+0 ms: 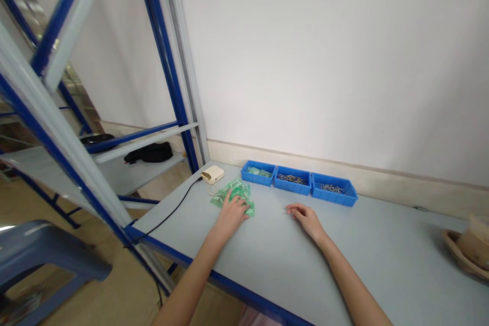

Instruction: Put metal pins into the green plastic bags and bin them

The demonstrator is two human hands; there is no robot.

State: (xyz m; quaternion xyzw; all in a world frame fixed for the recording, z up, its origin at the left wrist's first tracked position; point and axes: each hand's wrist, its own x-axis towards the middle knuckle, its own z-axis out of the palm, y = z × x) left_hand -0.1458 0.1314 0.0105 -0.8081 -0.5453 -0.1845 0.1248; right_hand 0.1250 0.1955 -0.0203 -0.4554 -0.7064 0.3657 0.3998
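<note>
My left hand (232,210) lies flat with fingers spread on a small heap of green plastic packets (234,191) on the grey table (374,260). My right hand (304,215) rests on the bare tabletop to the right of the heap, fingers loosely curled, with a tiny item at its fingertips that I cannot make out. Behind both hands stand three blue bins in a row: the left bin (258,172) holds green packets, the middle bin (292,180) and the right bin (333,189) hold small metal parts.
A cream device (213,174) with a black cable (168,216) sits left of the packets. A blue-framed shelf rack (114,142) stands at the left, carrying a black bag (150,153). A blue stool (42,260) is lower left. A straw hat (468,252) lies at the table's right edge.
</note>
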